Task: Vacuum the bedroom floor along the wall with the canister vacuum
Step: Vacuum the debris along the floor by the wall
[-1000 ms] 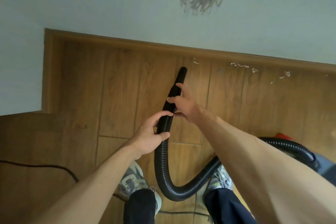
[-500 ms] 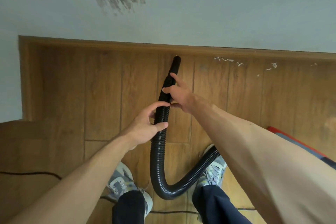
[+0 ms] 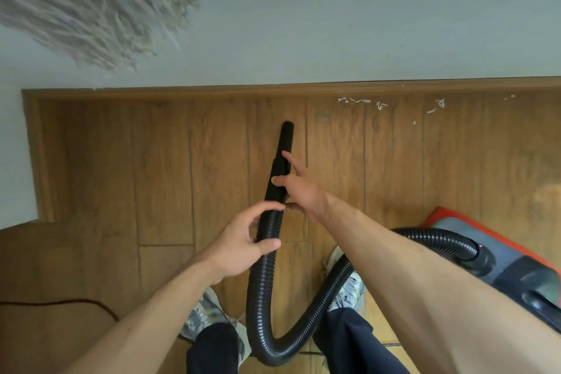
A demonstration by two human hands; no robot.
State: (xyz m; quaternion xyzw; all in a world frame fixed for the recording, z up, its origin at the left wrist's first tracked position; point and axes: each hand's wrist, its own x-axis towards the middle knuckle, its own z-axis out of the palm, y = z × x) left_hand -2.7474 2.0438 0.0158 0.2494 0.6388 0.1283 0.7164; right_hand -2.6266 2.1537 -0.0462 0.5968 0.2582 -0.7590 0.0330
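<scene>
Left hand grips the ribbed hose just below its joint with the crevice nozzle; right hand holds the nozzle, thumb across it and forefinger laid along it, with the tip pointing at the floor short of the baseboard. Progress, judged: white scraps lie uncollected by the baseboard to the right of the tip, so that stretch is left; toward the left corner none show. Wood-plank floor, pale wall; canister vacuum stands at right, dark cord trails at left.
</scene>
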